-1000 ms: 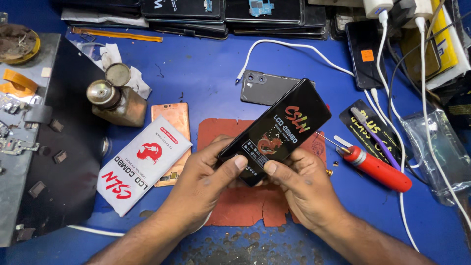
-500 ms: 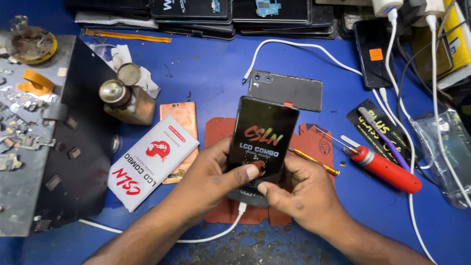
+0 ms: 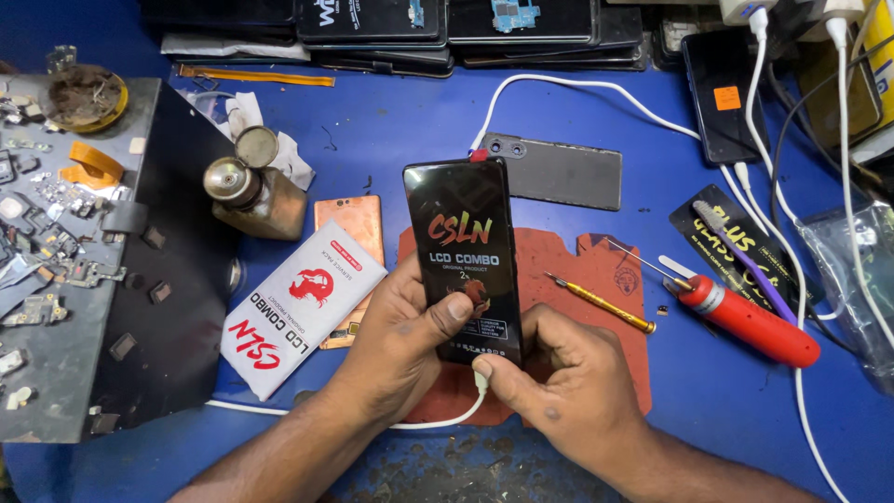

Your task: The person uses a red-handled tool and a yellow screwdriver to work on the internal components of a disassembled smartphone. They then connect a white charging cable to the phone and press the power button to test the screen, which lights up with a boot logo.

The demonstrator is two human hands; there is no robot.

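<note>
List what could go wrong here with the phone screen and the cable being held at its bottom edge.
The right hand pinches the white cable plug at the black phone screen; pushed at an angle, it might strain the port. The left hand grips only the lower part, so the screen could tip. The yellow screwdriver lies close enough to scratch it.

Centre frame: black phone screen (image 3: pixel 463 256), upright rectangle, film label with red and white print. Lower left of centre: white flat package (image 3: pixel 303 307), red print, tilted. Upper right: dark phone (image 3: pixel 722 98) with orange square sticker (image 3: pixel 727 97). Right: black-and-yellow packet (image 3: pixel 745 247).
</note>
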